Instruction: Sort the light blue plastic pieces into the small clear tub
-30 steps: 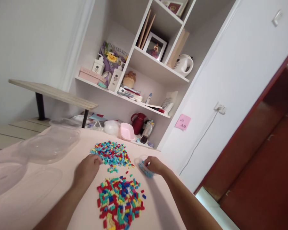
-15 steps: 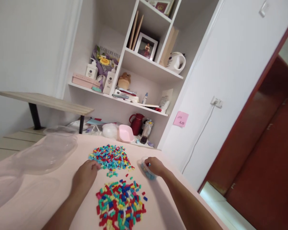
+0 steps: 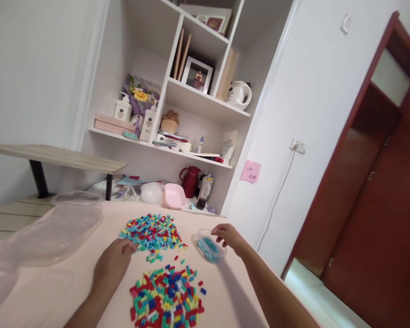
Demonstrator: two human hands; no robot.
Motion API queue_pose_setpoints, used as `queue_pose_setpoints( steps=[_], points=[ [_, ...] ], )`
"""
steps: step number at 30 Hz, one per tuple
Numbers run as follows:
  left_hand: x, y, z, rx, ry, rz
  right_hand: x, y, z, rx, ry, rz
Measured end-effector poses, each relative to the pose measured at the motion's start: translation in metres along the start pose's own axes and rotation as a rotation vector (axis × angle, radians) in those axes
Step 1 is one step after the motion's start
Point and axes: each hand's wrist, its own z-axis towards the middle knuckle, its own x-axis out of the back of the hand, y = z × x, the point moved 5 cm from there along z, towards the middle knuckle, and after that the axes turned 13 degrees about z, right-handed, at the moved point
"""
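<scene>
Pale pink tabletop (image 3: 112, 223), plain and smooth-looking, carries everything. Far middle: dense far pile (image 3: 153, 232) of small multicolored bricks, lots of light blue and red. Nearer: looser near pile (image 3: 167, 298), mixed red, green, yellow, blue, running to bottom edge of view. Few stray bricks (image 3: 153, 258) in the gap between piles; a red and a blue one just right of near pile. Clear bowl (image 3: 221, 253) right of far pile. Clear plastic containers (image 3: 71, 223) along left side, outlines faint.
</scene>
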Motion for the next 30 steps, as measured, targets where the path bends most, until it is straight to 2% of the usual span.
queue_pose_setpoints(
  steps=[3,5,9,12,14,16,20,26,30],
  points=[
    [0.002,0.001,-0.001,0.01,0.005,-0.004,-0.002,-0.013,-0.006,0.042,0.026,-0.051],
    [0.004,0.002,-0.002,0.026,0.009,-0.009,-0.014,-0.024,-0.013,0.098,-0.017,-0.07],
    [0.009,0.003,-0.005,0.059,0.032,-0.017,-0.06,-0.037,-0.039,0.193,-0.314,-0.059],
    [0.012,0.004,-0.007,0.076,0.044,-0.001,-0.095,-0.03,-0.055,0.197,-0.526,-0.11],
    [0.013,0.006,-0.008,0.078,0.045,0.016,-0.111,-0.024,-0.058,0.197,-0.59,-0.117],
    [0.013,0.009,-0.007,0.066,0.049,0.033,-0.12,-0.021,-0.053,0.225,-0.552,-0.145],
    [0.012,0.012,-0.007,0.031,0.07,0.044,-0.13,-0.028,-0.038,0.332,-0.359,-0.365],
    [0.012,0.013,-0.01,0.006,0.063,0.032,-0.158,-0.041,-0.035,0.333,-0.254,-0.678],
    [0.011,0.013,-0.01,0.0,0.061,0.046,-0.167,-0.038,-0.036,0.315,-0.23,-0.75]
  ],
)
